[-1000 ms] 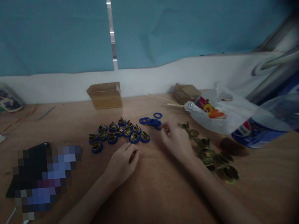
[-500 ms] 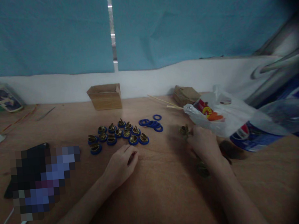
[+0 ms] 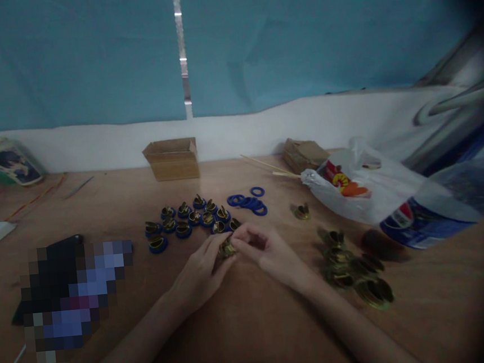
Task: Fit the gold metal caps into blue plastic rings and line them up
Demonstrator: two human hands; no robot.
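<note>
Centre frame, the left hand [image 3: 201, 270] and right hand [image 3: 271, 255] pinch a brass piece [image 3: 226, 249] between them; it looks light, stiff and slick, probably best held by its rim.

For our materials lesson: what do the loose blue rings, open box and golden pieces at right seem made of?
Blue rings: probably plastic or rubber, smooth and evenly coloured. Open box: likely cardboard, dull brown, thin walls. Golden pieces: apparently metal, shiny with faint glints, perhaps plated plastic.
</note>
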